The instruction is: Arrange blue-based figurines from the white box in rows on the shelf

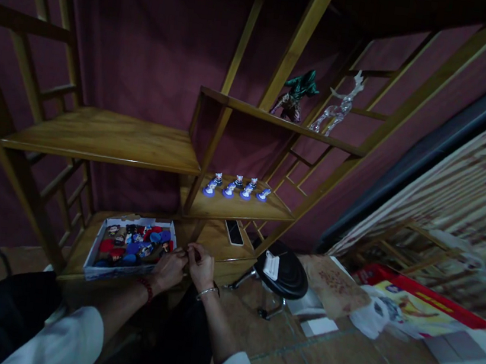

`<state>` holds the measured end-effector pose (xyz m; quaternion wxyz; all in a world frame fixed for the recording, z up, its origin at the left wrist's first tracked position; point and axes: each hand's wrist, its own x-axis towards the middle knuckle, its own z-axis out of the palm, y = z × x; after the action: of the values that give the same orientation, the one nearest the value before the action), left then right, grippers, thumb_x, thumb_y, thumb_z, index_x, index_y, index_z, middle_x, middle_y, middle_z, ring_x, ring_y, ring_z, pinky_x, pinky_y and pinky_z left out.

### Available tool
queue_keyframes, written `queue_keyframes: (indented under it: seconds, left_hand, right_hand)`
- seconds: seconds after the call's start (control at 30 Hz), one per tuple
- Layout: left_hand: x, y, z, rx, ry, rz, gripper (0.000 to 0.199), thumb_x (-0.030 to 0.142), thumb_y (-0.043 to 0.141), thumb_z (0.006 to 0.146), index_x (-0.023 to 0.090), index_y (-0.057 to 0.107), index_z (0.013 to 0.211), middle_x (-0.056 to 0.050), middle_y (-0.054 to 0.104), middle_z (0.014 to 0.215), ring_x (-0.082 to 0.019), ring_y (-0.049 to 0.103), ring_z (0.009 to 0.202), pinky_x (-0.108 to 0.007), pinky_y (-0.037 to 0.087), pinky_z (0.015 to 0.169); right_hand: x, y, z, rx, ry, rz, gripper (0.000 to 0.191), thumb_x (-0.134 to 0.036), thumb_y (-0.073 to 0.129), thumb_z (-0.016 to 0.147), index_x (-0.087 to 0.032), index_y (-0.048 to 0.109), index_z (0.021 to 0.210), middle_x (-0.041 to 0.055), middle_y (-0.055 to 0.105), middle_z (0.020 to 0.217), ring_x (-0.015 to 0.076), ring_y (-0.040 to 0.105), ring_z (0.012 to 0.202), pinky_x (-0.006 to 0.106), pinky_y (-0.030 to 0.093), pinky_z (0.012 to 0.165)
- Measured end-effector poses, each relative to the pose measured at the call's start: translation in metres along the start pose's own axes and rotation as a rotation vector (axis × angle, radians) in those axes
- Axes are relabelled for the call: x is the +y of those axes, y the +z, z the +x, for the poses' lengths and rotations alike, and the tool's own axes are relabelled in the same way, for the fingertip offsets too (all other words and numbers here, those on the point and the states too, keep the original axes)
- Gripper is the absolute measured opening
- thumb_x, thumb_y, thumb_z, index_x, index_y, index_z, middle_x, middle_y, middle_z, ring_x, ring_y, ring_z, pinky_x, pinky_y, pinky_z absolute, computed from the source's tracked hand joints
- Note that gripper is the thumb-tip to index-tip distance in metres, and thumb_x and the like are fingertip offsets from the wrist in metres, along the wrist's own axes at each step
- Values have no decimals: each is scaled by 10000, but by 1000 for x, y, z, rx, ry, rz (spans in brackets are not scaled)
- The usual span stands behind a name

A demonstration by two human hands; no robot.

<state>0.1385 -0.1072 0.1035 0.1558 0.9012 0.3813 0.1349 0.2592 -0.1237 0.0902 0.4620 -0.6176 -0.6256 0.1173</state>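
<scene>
My left hand [170, 269], with a red bead bracelet at its wrist, is closed just off the right front corner of a white box [92, 257]. Several small figurines [140, 242], mostly red, blue and dark, lie jumbled inside that box. Right beside it is my right hand [200, 267], fingers pinched together, a bangle on the wrist. The fingertips of both hands meet or nearly meet in front of the lowest shelf. Whatever is between them is too small and dark to make out.
Several small blue-and-white figurines [229, 189] stand in rows on the middle shelf [239, 208]. Below lies a phone [234, 232]. A green figure [298, 94] and a clear deer [339, 106] stand higher up. A black stool [287, 274] and cartons [458, 347] are at right.
</scene>
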Motion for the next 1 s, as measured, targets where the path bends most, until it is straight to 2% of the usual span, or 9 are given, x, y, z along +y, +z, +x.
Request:
queue_keyframes:
  seconds: [0.17,0.27,0.47,0.63,0.8,1.0]
  left_hand:
    - [-25,1,-12,-47,-64,-12,429,-16,401,649,120,608,999,-101,617,1058,-190,492,1083,-303,345,966]
    - [-42,3,-20,-66,-122,-33,478,-34,384,648,131,586,1048,-96,596,1112,-173,486,1109,-264,371,935]
    - [-75,-2,-36,-117,-233,14,427,-18,397,669,115,592,1025,-128,602,1081,-189,546,1031,-276,405,889]
    - [-100,-6,-49,-115,-323,46,387,-1,383,687,113,601,985,-127,626,1027,-201,587,950,-285,444,818]
    - [-126,-9,-58,-75,-376,18,341,60,376,743,150,607,977,-110,640,1009,-196,584,965,-289,428,842]
    - [-156,-10,-57,-101,-564,-52,334,105,371,763,145,613,990,-118,642,1033,-195,588,972,-283,414,859]
  right_hand:
    - [-14,23,-6,-42,45,-25,223,-259,441,822,-200,652,866,33,685,837,143,637,761,222,488,694]
    - [-20,41,-6,-74,46,-5,213,-246,449,817,-212,655,862,20,689,846,139,639,766,217,488,705]
    - [-22,83,-4,-163,42,-19,211,-206,456,811,-214,653,886,10,693,855,137,640,797,225,484,756]
    - [-27,114,0,-257,57,-89,233,-144,454,804,-214,655,899,7,693,878,127,634,817,213,469,787]
    - [-32,130,5,-349,88,-171,244,-149,456,807,-226,652,931,3,691,916,134,633,841,220,461,800]
    - [-30,140,15,-467,183,-269,238,-174,478,792,-231,658,937,1,688,946,131,627,876,207,452,812]
